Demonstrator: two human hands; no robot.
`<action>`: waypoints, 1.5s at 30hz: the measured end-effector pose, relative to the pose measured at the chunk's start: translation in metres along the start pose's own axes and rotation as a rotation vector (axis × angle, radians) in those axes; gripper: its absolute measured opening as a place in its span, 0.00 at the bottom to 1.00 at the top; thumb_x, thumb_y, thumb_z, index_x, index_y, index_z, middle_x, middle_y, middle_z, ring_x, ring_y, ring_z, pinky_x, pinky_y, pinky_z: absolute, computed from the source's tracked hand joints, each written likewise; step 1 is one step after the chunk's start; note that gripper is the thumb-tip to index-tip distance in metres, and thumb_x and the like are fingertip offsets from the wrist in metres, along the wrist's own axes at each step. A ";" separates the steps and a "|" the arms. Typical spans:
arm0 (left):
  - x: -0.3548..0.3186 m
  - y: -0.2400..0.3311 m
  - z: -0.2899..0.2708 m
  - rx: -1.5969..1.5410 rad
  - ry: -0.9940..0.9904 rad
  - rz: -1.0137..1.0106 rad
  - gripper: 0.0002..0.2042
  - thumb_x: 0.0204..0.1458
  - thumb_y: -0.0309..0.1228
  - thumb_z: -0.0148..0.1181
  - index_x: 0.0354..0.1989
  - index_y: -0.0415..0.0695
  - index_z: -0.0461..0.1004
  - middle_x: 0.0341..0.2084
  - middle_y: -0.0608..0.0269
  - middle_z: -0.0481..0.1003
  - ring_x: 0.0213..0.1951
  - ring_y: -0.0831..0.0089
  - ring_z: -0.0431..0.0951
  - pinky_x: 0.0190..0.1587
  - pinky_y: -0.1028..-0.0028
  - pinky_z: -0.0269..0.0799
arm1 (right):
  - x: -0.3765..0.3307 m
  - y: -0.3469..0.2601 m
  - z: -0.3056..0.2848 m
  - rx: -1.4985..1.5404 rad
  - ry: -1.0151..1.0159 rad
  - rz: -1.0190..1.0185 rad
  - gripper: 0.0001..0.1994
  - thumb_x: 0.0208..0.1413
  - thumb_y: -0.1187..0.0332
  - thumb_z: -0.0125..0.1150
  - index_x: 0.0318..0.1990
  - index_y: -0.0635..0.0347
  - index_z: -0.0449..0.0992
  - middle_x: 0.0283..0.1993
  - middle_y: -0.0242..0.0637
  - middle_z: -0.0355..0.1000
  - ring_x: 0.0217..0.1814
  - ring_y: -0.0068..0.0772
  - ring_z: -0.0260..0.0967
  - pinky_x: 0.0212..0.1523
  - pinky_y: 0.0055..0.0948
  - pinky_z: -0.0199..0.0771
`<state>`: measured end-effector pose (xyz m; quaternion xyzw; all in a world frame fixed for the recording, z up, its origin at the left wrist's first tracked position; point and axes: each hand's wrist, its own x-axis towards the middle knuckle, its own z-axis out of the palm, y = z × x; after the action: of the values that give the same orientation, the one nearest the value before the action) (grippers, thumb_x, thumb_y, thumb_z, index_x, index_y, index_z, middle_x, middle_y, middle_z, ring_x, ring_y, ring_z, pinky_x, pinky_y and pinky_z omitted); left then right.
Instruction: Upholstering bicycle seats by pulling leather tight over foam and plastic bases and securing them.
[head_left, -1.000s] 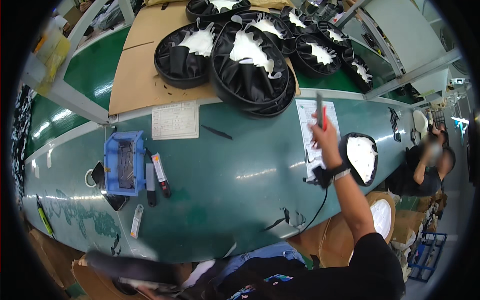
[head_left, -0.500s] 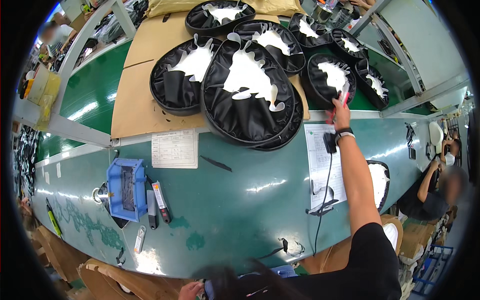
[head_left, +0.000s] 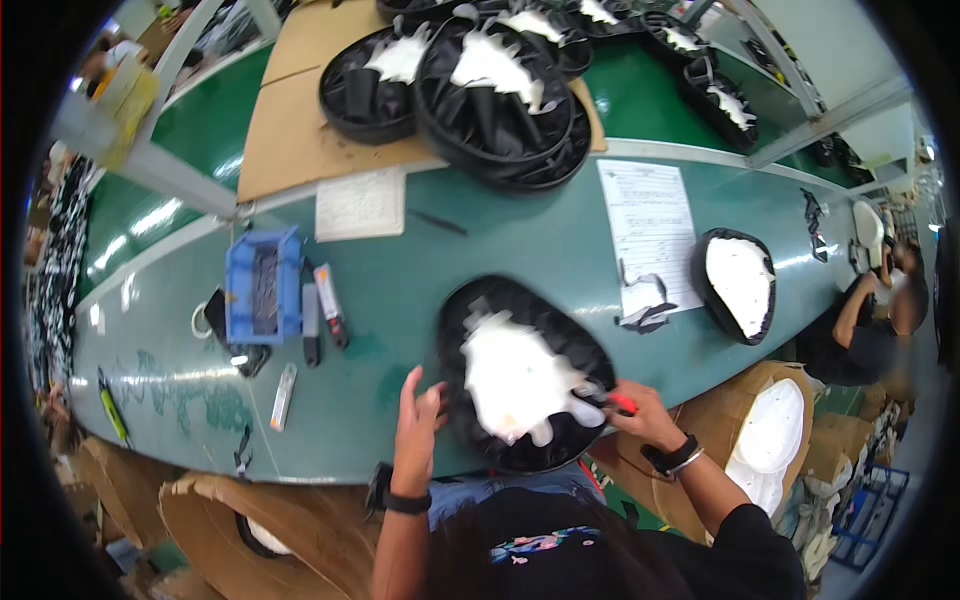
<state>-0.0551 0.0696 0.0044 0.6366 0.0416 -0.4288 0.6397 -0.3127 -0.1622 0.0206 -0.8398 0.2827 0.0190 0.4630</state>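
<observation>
A rounded black leather-like padded piece (head_left: 465, 380), with a white centre inside gathered black edges, is tilted over the front of the green table, slightly blurred. My right hand (head_left: 640, 412) is closed at its right edge. A red-handled tool (head_left: 622, 403) sits in that hand; its working end lies against the black and white piece and is hard to make out. My left hand (head_left: 415, 430) is beside the piece's left edge with fingers apart, and whether it touches the edge I cannot tell.
Several similar black pieces (head_left: 490, 130) lie on cardboard at the back. Another padded piece (head_left: 740, 285) rests at right, beside a printed sheet (head_left: 650, 220) with black scraps. At left are a blue bin (head_left: 235, 290) and cutter knives (head_left: 328, 300). Cardboard boxes (head_left: 270, 540) stand below the table edge.
My right hand has come back from the rear shelf toward me, bringing one black piece and the red-handled tool. My left hand has risen from the lower edge to the piece's left side.
</observation>
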 end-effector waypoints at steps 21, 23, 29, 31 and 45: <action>0.000 -0.014 -0.021 0.623 0.187 0.685 0.09 0.38 0.22 0.68 0.26 0.39 0.73 0.31 0.59 0.67 0.35 0.60 0.69 0.40 0.64 0.65 | 0.065 -0.167 0.056 -0.664 -0.166 -0.311 0.27 0.53 0.70 0.58 0.63 0.47 0.63 0.31 0.41 0.67 0.27 0.40 0.71 0.26 0.37 0.69; -0.001 -0.008 -0.022 0.603 0.171 0.694 0.09 0.38 0.21 0.68 0.25 0.38 0.72 0.31 0.59 0.67 0.35 0.60 0.69 0.39 0.64 0.65 | 0.081 -0.177 0.061 -0.822 -0.286 -0.364 0.30 0.52 0.72 0.56 0.64 0.45 0.61 0.28 0.40 0.64 0.24 0.39 0.69 0.23 0.37 0.68; -0.001 -0.007 -0.032 0.526 0.117 0.705 0.08 0.37 0.20 0.66 0.24 0.38 0.71 0.32 0.59 0.68 0.38 0.60 0.68 0.40 0.64 0.64 | 0.087 -0.193 0.068 -1.011 -0.327 -0.490 0.30 0.53 0.72 0.52 0.66 0.43 0.59 0.27 0.43 0.63 0.20 0.40 0.66 0.19 0.36 0.65; 0.001 -0.002 -0.042 0.473 0.115 0.713 0.07 0.38 0.20 0.64 0.24 0.39 0.71 0.33 0.60 0.69 0.39 0.60 0.68 0.40 0.64 0.64 | 0.077 -0.189 0.058 -1.022 -0.418 -0.337 0.30 0.53 0.72 0.50 0.66 0.42 0.59 0.27 0.44 0.63 0.20 0.41 0.66 0.18 0.37 0.64; 0.032 0.038 -0.054 0.623 -0.594 1.003 0.10 0.41 0.28 0.61 0.14 0.41 0.67 0.20 0.63 0.67 0.37 0.64 0.67 0.43 0.66 0.59 | 0.053 -0.131 0.043 -0.918 -0.352 -0.305 0.31 0.55 0.70 0.51 0.67 0.34 0.57 0.27 0.41 0.63 0.19 0.41 0.67 0.17 0.39 0.64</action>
<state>0.0143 0.0928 0.0045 0.5889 -0.5641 -0.2282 0.5319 -0.1942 -0.0987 0.0808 -0.9723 0.0374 0.2146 0.0849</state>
